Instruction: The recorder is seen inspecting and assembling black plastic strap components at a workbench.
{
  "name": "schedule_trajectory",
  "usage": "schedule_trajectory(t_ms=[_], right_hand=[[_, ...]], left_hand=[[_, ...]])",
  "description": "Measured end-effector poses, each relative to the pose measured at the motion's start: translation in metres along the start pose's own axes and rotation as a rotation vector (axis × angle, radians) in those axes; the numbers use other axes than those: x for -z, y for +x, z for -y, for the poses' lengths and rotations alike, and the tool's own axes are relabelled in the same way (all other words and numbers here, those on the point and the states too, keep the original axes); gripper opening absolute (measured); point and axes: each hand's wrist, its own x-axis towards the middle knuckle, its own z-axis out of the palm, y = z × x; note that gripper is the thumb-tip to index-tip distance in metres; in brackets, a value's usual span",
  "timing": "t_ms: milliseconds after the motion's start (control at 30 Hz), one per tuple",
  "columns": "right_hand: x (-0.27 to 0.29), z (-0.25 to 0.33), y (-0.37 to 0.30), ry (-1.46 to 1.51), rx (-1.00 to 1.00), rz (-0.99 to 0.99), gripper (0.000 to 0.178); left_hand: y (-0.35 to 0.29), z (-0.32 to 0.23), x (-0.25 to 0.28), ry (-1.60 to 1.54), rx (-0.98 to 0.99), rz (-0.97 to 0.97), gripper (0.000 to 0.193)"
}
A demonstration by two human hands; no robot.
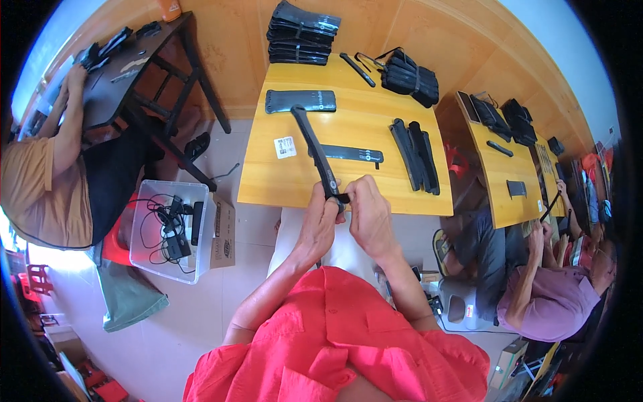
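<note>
At the table's near edge, my left hand [317, 222] is closed around the lower end of a long, narrow black sleeve-like strip [312, 144]. Its far end tilts up over the table. My right hand [372, 218] is closed beside it, pinching a short black tab [343, 198] at the strip's end; the fingertips are partly hidden. Just beyond my hands a similar flat black strip [351, 154] lies on the yellow wooden table [268, 181]. Farther off lies a wider black flat piece [300, 101] in shiny wrapping. Several black strips [415, 155] lie together on the right.
A white label sheet [284, 147] is at the table's left. Stacked black bundles [303, 33] and a tied bundle [410, 75] stand at the back. A clear bin [167, 231] with cables sits on the floor left. Other people work at a dark table [110, 94] and a yellow table [506, 177].
</note>
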Motion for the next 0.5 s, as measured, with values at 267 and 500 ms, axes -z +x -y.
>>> schedule_trajectory(t_ms=[267, 500], right_hand=[[0.014, -0.016, 0.004, -0.073, -0.016, -0.017, 0.006], [0.002, -0.002, -0.015, 0.313, -0.07, 0.012, 0.028]], left_hand=[[-0.003, 0.007, 0.005, -0.035, 0.129, 0.057, 0.021], [-0.001, 0.012, 0.006, 0.053, 0.036, 0.069, 0.027]])
